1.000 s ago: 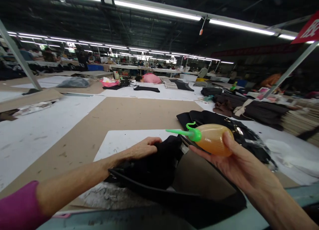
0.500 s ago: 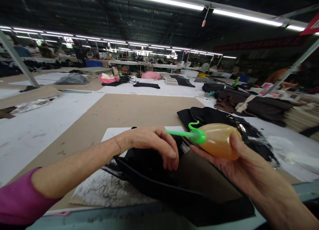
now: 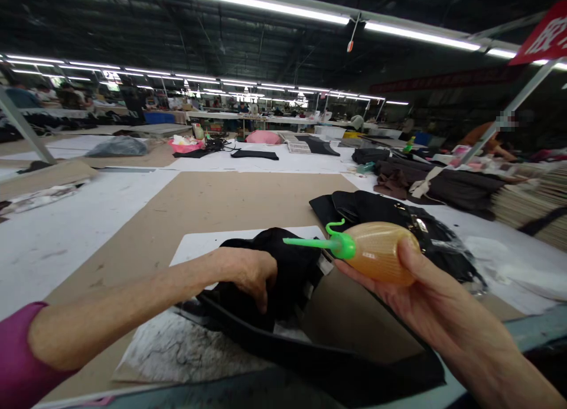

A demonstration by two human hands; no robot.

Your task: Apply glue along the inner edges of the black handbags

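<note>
My right hand (image 3: 425, 303) holds an amber squeeze bottle (image 3: 381, 252) with a green nozzle pointing left, over the near table edge. My left hand (image 3: 245, 273) is curled, fingers gripping a bunched black fabric piece (image 3: 283, 267) that lies on a white sheet (image 3: 195, 249). A black strap (image 3: 310, 353) runs from the fabric toward the near right. The nozzle tip hovers just above the fabric, right of my left hand.
More black garments (image 3: 390, 211) with metal fittings lie to the right, with a stack of flat pieces (image 3: 527, 205) beyond. A brown board (image 3: 221, 199) covers the table centre. Pink and black items (image 3: 263, 137) sit far back. Other workers stand far left.
My left hand went from lying flat on the fabric to lifting, then came back left and closed on the bunched fabric. The bottle stayed nearly still.
</note>
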